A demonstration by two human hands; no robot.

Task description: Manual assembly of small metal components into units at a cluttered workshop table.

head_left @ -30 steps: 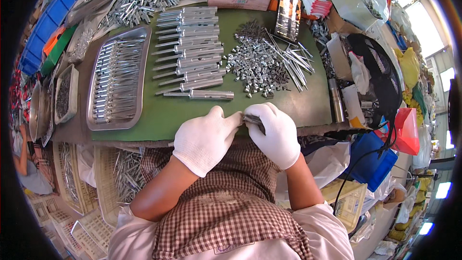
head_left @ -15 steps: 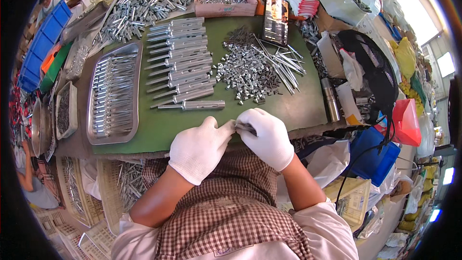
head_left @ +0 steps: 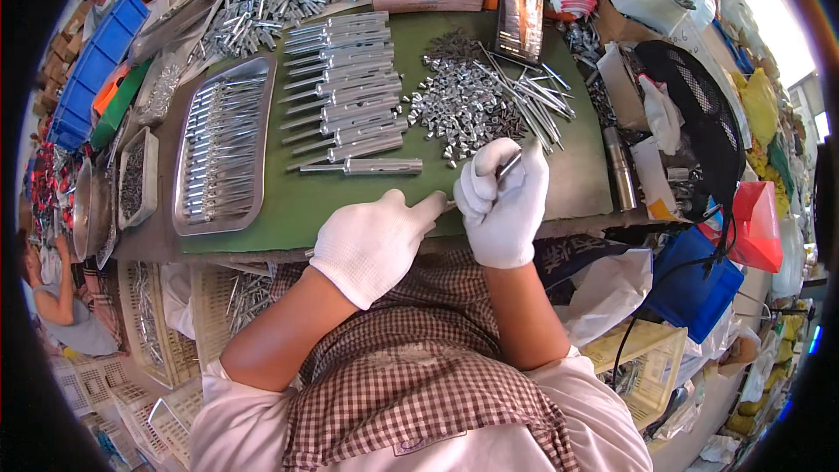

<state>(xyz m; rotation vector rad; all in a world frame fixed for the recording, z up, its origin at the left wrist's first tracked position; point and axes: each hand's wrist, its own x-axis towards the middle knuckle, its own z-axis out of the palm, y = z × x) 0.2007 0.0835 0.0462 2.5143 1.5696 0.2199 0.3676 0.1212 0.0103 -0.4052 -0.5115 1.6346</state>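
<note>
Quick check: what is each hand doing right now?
Left hand: curled, fingertips at the small metal part; grip cannot be told.
Right hand: closed on a thin metal rod.

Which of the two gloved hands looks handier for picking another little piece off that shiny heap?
Probably the right hand: it sits just below the heap of small metal pieces, though it already holds a thin metal rod. The left hand lies farther left, its fingertips at the rod's lower end.

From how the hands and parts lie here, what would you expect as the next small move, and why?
Probably laying the finished piece at the near end of the row of assembled metal rods. The right hand grips a thin metal rod, the left hand touches its lower end, and the last rod in the row lies just ahead.
</note>
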